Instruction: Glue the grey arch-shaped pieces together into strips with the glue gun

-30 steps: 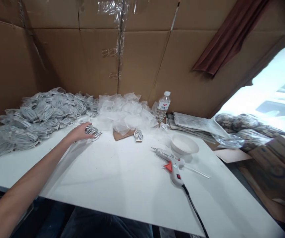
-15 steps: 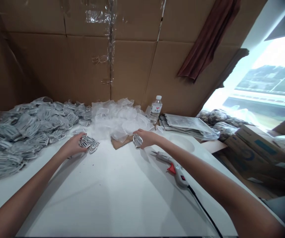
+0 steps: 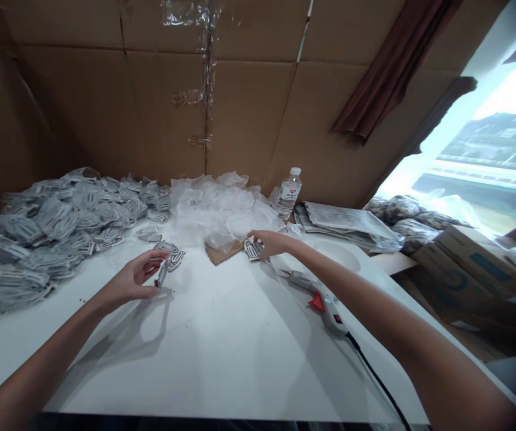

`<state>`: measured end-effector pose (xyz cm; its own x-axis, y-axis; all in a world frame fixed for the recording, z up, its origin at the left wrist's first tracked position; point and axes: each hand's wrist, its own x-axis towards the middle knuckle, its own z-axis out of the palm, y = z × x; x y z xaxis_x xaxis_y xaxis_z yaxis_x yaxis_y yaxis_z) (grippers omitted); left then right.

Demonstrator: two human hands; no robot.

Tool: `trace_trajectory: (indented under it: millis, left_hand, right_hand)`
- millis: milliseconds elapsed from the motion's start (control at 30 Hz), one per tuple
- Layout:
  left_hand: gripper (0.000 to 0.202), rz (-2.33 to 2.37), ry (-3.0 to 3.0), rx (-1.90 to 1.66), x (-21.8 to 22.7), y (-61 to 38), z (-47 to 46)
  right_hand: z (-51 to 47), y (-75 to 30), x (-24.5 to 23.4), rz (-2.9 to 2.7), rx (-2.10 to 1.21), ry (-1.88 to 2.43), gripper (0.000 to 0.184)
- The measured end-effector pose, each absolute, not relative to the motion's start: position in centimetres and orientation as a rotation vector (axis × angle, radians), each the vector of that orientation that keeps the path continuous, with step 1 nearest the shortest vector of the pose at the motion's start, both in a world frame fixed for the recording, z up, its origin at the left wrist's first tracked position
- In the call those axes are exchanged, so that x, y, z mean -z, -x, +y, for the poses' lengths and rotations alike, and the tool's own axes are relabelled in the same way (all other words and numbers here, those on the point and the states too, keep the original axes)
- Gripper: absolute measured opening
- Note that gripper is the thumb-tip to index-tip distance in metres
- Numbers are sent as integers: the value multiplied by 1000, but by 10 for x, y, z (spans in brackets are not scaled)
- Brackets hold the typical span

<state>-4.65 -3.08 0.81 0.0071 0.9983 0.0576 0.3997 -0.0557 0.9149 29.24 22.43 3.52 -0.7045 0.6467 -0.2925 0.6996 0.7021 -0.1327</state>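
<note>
My left hand point(image 3: 134, 280) pinches a small grey-and-white piece point(image 3: 161, 276) between thumb and fingers, holding it on edge just above the white table point(image 3: 213, 347). Right behind it lie other such pieces with an arch pattern point(image 3: 176, 260). On the right, my right hand point(image 3: 270, 243) has its fingers closed on a similar arch-patterned piece point(image 3: 252, 251), beside a brown cardboard scrap point(image 3: 222, 254). Below my right forearm rests a glue gun point(image 3: 314, 293) with a red trigger, its black cord running to the front edge.
A heap of bagged grey pieces point(image 3: 55, 233) covers the left side. Crumpled clear bags point(image 3: 222, 206) lie at the back centre, with a water bottle point(image 3: 288, 194) and flat plastic packs point(image 3: 350, 222) to their right. Cardboard boxes point(image 3: 477, 275) stand beyond the right edge.
My left hand has come nearer and turned, lifting one piece upright and leaving others behind on the table. My right hand stays by the cardboard scrap with its piece. The view has shifted slightly.
</note>
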Motion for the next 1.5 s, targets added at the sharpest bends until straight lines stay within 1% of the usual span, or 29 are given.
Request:
trace_trajectory:
  millis: [100,267,467,533,667,800,900,967,1067,1167,1233,1300,1400,1433,1500]
  left_hand:
    - [71,1445,-1522,-1050,9,39,-39]
    - [59,1457,-1537,-1063,34,30,-46]
    - [50,1502,-1606,-1038,41,26,-50]
    - [53,1524,-1617,-1020,41,27,-51]
    - [71,1577,-1619,-966,40,30,-54]
    - [81,1611,-1646,-940,37,32,-55]
    - [88,1617,-1652,-924,37,32,-55]
    - [89,1620,-1645,-905,38,33,-55]
    - [91,1636,-1639,-879,40,35,-54]
    - [94,1648,-1647,-866,41,36,-53]
    - [95,1643,-1661,-859,39,37,-53]
    - [96,1635,-1681,-846,36,37,-52]
    - [93,1636,-1717,-819,34,37,-51]
    - [92,1642,-1729,-809,34,38,-50]
    - [91,1656,-1756,-785,34,39,-49]
  right_hand:
    - [224,-297,-39,2646,368,-1090,63]
    - [223,-298,-40,2594,386,-1020,57]
    - [221,-294,-41,2555,336,-1005,54]
    - [221,-293,-41,2544,318,-1020,54]
    - [221,-291,-42,2531,290,-1059,53]
    - [222,-290,-49,2555,220,-1131,52]
    - [216,-287,-62,2604,130,-1190,55]
    - [202,-281,-71,2677,96,-1148,62]
    - [168,-265,-76,2845,86,-894,72]
    - [129,-240,-70,2985,20,-498,66]
    - [107,-222,-62,3038,-89,-239,66]
    - [93,-206,-53,3052,-218,16,60]
    - [81,-186,-38,3028,-397,338,41]
    - [79,-180,-32,3015,-448,424,38]
    - [78,-172,-22,2983,-530,562,39]
